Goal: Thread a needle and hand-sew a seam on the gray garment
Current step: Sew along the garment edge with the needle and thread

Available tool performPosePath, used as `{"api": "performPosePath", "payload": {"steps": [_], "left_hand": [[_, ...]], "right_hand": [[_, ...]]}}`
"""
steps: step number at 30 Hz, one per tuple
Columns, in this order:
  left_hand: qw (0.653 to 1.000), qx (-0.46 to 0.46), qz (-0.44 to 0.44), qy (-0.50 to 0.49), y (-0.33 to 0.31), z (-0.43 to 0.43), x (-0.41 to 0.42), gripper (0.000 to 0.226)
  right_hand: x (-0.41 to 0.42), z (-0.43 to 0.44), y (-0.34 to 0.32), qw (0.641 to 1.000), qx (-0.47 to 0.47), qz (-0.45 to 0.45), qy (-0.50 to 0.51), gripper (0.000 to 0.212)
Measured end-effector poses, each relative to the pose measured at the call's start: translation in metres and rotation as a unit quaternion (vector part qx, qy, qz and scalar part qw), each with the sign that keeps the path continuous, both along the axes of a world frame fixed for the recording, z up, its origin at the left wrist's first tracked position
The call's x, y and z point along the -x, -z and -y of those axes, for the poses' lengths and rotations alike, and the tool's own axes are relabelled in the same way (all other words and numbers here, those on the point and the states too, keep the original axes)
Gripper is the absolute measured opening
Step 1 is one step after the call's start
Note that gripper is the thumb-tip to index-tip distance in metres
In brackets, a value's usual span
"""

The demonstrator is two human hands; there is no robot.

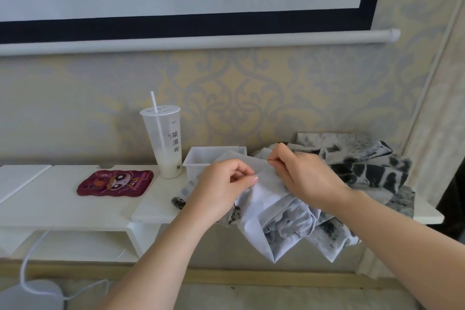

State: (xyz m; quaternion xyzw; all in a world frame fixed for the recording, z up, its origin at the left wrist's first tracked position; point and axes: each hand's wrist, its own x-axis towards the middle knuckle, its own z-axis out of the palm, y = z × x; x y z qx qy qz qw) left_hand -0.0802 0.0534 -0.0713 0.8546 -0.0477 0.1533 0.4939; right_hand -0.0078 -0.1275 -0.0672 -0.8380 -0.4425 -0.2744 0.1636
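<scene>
Above white shelf [75,199], left hand [221,184] and right hand [304,176] both pinch gray garment [271,199].

Soft, even daylight — no glare, only faint shadows. Wide-angle lens bends the frame edges; detail slightly soft throughout.
</scene>
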Motion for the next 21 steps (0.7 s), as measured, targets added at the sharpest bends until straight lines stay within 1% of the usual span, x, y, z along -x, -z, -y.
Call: {"api": "performPosePath", "payload": {"steps": [5,8,10,12,15,16,18,20,21], "left_hand": [[0.999,0.046,-0.023,0.008,0.001,0.001,-0.001,0.007],[0.995,0.096,-0.028,0.021,-0.001,0.001,0.000,0.006],[0.993,0.108,-0.038,0.028,-0.003,0.000,0.001,0.007],[0.994,0.084,-0.057,0.032,-0.006,-0.001,0.000,0.007],[0.995,-0.004,-0.097,0.029,-0.008,-0.003,-0.002,0.020],[0.994,-0.025,-0.106,0.027,-0.008,-0.003,-0.002,0.021],[0.992,-0.036,-0.115,0.028,-0.009,-0.003,-0.003,0.014],[0.993,-0.019,-0.113,0.036,-0.010,-0.002,-0.003,0.004],[0.993,-0.004,-0.109,0.041,-0.010,-0.002,-0.003,0.005]], "right_hand": [[0.003,0.002,-0.005,1.000,-0.002,-0.001,0.008,0.012],[0.003,0.001,-0.005,1.000,-0.008,-0.002,0.007,0.013],[0.003,0.002,-0.005,1.000,-0.009,-0.006,0.002,0.014],[0.004,0.003,-0.005,1.000,-0.006,-0.006,-0.001,0.013],[0.006,0.003,-0.007,1.000,0.001,-0.002,-0.004,0.015],[0.007,0.003,-0.008,1.000,0.002,-0.001,-0.005,0.016],[0.008,0.002,-0.009,1.000,0.004,-0.001,-0.005,0.019],[0.009,0.003,-0.011,1.000,0.007,0.001,-0.005,0.018],[0.009,0.004,-0.011,1.000,0.008,0.003,-0.007,0.016]]}}
